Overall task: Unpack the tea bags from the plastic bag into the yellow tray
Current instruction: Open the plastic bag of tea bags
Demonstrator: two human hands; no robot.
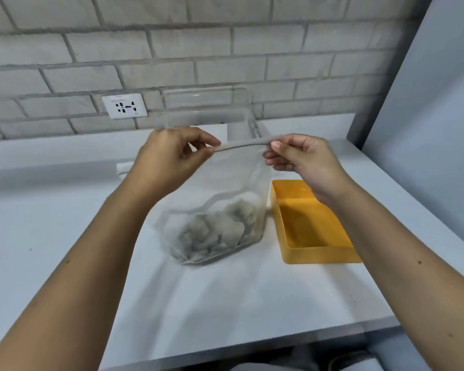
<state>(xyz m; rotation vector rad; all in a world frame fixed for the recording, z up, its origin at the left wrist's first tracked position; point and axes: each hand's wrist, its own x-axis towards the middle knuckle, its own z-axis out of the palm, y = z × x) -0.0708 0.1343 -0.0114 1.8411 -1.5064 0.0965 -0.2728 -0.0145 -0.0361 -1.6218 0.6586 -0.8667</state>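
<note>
A clear plastic bag (233, 180) stands upright on the white counter, its bottom resting on the surface. Several pale grey tea bags (214, 231) lie heaped inside at the bottom. My left hand (169, 159) pinches the left end of the bag's sealed top strip. My right hand (303, 159) pinches the right end of the same strip. The strip is stretched straight between the two hands. The yellow tray (316, 253) sits on the counter just right of the bag, partly under my right forearm, with nothing in it.
A clear plastic container (206, 108) stands behind the bag against the white brick wall. A wall socket (124, 106) is at the back left. A grey panel (426, 116) closes off the right side. The counter's front edge runs near the bottom.
</note>
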